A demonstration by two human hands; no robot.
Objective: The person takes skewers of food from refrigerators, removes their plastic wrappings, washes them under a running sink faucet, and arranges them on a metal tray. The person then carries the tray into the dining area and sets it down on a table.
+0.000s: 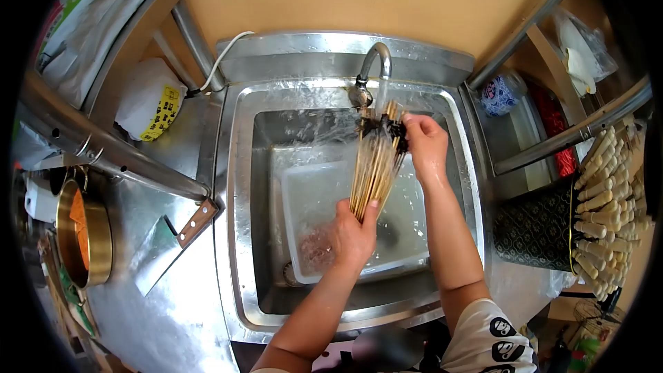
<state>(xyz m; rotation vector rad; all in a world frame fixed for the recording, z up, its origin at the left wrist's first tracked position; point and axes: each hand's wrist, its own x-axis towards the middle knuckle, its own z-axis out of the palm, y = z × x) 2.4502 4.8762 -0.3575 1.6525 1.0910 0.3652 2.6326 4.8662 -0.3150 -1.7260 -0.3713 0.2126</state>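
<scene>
My left hand [354, 235] is closed around the lower part of a bundle of thin wooden skewers [373, 179], held slanting upward over the sink. Dark, wet pieces [387, 131] sit near the upper ends of the skewers. Against these pieces, on the right side of the bundle, the fingers of my right hand [426, 148] are closed. Water runs from the curved faucet [378, 55] onto the top of the bundle and splashes. Below is a translucent plastic tub [287, 214] with water and a reddish-brown clump [316, 247] in it.
The tub stands in a steel sink [238, 235]. Left on the counter lie a cleaver [197, 224] and a brass-coloured pot [101, 242]. At right, a dark patterned container [535, 228] holds many light wooden-looking sticks [604, 200]. Metal shelf posts [138, 162] flank both sides.
</scene>
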